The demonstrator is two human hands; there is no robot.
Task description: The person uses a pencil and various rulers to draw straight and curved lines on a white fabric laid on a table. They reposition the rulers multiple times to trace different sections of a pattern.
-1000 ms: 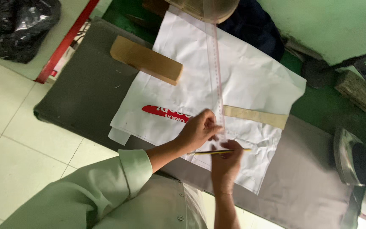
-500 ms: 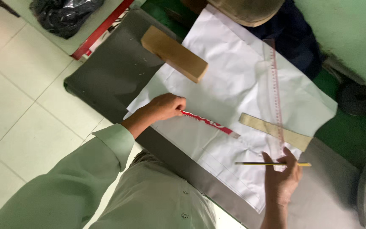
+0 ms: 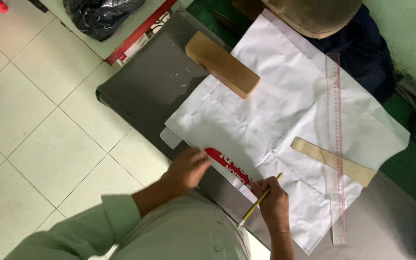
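Note:
A large sheet of white paper (image 3: 285, 110) lies on a dark grey table (image 3: 155, 82). My left hand (image 3: 188, 167) rests on the near edge of the paper, touching a red printed strip (image 3: 229, 166) there. My right hand (image 3: 273, 204) grips a yellow pencil (image 3: 260, 200), its tip on the paper near the front edge. A long clear ruler (image 3: 335, 144) lies across the sheet on the right, and a short wooden ruler (image 3: 333, 161) lies slanted under it.
A wooden block (image 3: 222, 65) weighs down the paper's far left edge. A tan rounded object (image 3: 314, 17) sits at the paper's far end, beside dark blue cloth (image 3: 367, 58). A black plastic bag (image 3: 102, 17) lies on the tiled floor (image 3: 39, 125) at the left.
My right hand has moved left with the pencil to the paper's near edge. My left hand has slid along the red strip toward me. The view has shifted.

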